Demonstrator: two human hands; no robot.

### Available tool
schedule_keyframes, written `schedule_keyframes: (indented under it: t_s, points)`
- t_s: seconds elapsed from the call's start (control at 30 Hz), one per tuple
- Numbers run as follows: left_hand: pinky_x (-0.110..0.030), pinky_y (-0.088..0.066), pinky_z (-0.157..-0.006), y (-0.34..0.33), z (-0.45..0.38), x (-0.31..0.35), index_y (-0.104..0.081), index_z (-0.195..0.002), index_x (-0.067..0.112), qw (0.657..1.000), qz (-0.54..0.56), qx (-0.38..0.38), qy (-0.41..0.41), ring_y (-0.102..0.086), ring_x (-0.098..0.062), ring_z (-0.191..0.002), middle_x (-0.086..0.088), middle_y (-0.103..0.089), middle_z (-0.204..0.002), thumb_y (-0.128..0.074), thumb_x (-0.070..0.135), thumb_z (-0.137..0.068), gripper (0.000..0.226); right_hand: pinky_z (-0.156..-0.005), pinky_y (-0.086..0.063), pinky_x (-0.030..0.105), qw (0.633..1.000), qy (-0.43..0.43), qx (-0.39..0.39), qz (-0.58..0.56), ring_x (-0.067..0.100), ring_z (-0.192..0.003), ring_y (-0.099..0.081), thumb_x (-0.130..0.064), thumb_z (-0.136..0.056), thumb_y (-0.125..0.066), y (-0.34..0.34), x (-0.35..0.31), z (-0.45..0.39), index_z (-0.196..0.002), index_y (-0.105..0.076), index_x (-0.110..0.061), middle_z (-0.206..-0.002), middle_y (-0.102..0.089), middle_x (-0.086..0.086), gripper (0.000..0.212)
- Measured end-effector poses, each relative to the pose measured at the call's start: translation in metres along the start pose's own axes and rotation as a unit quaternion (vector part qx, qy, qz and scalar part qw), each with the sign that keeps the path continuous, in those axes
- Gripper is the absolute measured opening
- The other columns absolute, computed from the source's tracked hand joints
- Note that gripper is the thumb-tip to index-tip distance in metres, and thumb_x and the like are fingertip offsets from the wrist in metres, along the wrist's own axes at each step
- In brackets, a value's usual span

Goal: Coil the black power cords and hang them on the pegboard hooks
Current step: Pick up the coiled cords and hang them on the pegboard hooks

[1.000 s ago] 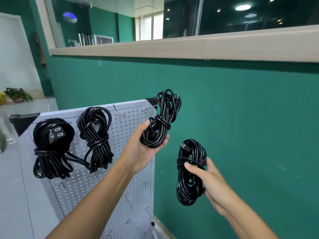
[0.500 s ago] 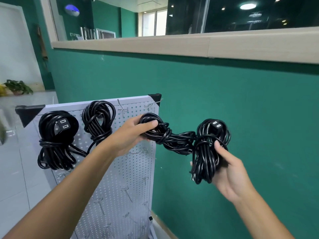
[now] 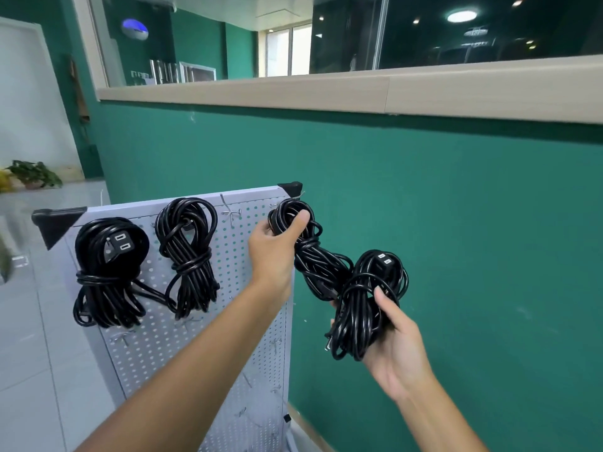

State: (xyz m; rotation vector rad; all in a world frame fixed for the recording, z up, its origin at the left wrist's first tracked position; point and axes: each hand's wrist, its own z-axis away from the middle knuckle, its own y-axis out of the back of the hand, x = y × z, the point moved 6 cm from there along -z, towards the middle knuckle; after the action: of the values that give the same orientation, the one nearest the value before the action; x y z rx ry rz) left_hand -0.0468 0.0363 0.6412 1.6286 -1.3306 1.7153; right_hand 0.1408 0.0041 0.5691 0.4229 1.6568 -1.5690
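Two coiled black cords (image 3: 111,272) (image 3: 187,256) already hung on the white pegboard (image 3: 228,337), each cinched by wraps round its middle. My left hand (image 3: 272,247) gripped a third bundle (image 3: 310,252) at the board's top right corner; my right hand (image 3: 396,347) clutched a fourth coil (image 3: 368,298), its plug facing up, beside the green wall (image 3: 473,239).

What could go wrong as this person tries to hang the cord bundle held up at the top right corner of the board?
1. The left hand grips only the top loop of its bundle, whose lower end leans on the bundle in the right hand; they might snag together.
2. The loop sits at the pegboard edge, so it may miss a hook and drop.
3. The free hook is left of the hand; it could be overlooked.
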Motion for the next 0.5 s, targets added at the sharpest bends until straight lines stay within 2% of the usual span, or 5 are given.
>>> schedule_keyframes:
  t_s: [0.13,0.2,0.27,0.4,0.5]
  points:
    - [-0.041,-0.049,-0.110,-0.015,0.007,-0.021,-0.056,-0.134,0.025,0.993,0.033,-0.110,0.009,-0.066,-0.017,-0.121,-0.001,-0.070,-0.128,-0.089,0.018,-0.079,0.065,-0.071,-0.061,0.047,1.000,0.013,0.025,-0.007,0.037,-0.100,-0.061,-0.033,-0.088,-0.064,0.005,0.004,-0.001,-0.134,-0.060,-0.003,-0.128,-0.065,0.028,0.055]
    - [-0.046,-0.047,-0.112,-0.022,0.011,-0.030,-0.046,-0.142,0.029,0.983,0.057,-0.171,0.022,-0.061,-0.024,-0.129,-0.007,-0.063,-0.138,-0.089,0.015,-0.076,0.080,-0.077,-0.059,0.051,0.999,0.028,0.037,-0.006,0.037,-0.107,-0.059,-0.035,-0.081,-0.076,0.009,0.003,-0.001,-0.140,-0.055,-0.006,-0.134,-0.062,0.027,0.069]
    - [-0.051,-0.047,-0.112,-0.022,0.013,-0.031,-0.051,-0.138,0.023,0.983,0.059,-0.176,0.013,-0.061,-0.030,-0.128,-0.013,-0.063,-0.136,-0.088,0.017,-0.077,0.072,-0.089,-0.054,0.059,0.999,0.039,0.031,0.000,0.037,-0.112,-0.059,-0.035,-0.076,-0.082,0.008,0.002,-0.002,-0.143,-0.053,-0.011,-0.137,-0.061,0.024,0.077]
    - [-0.054,-0.049,-0.110,-0.017,0.007,-0.020,-0.056,-0.135,0.019,0.982,0.072,-0.172,-0.013,-0.063,-0.035,-0.125,-0.021,-0.064,-0.133,-0.079,0.022,-0.079,0.061,-0.108,-0.036,0.072,0.998,0.058,-0.015,0.022,0.036,-0.122,-0.065,-0.021,-0.087,-0.070,0.004,-0.003,-0.007,-0.142,-0.052,-0.016,-0.133,-0.066,0.018,0.058]
    - [-0.050,-0.053,-0.106,-0.012,-0.007,-0.007,-0.045,-0.147,0.020,0.977,0.068,-0.199,-0.027,-0.065,-0.028,-0.124,-0.018,-0.061,-0.140,-0.074,0.019,-0.084,0.070,-0.109,-0.042,0.065,0.994,0.085,0.005,0.072,0.037,-0.118,-0.067,-0.017,-0.079,-0.072,0.005,-0.013,-0.008,-0.136,-0.056,-0.016,-0.125,-0.071,0.016,0.059]
